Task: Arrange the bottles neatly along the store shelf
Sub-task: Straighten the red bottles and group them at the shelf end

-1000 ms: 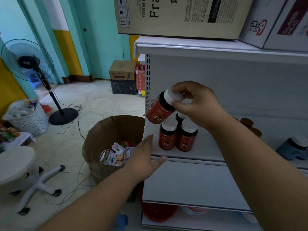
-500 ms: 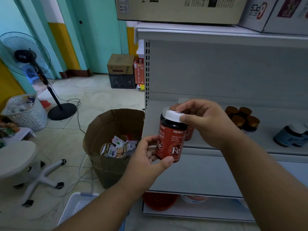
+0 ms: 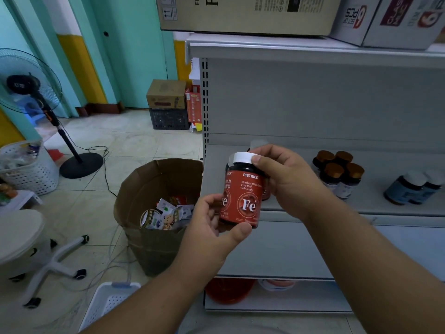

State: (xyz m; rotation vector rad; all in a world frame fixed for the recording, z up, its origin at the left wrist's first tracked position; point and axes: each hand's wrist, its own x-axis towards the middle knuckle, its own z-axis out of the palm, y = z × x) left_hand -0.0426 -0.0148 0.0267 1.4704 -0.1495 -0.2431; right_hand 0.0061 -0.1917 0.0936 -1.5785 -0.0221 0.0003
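The red Fe gel-candy bottle (image 3: 243, 196) was held upright in front of the shelf (image 3: 301, 208), off its surface, label toward the camera, probably so the front could be read and squared before it was set down. The right hand (image 3: 286, 182) pinched the white cap (image 3: 243, 157) from above with curled fingertips, steadying the top. The left hand (image 3: 212, 225) cupped the base, thumb under the bottom edge and fingers curled behind the label, taking the weight. More red bottles stood just behind on the shelf, mostly hidden. Further right stood the brown-capped bottles (image 3: 337, 172) and dark blue bottles (image 3: 414, 189), each kind grouped together.
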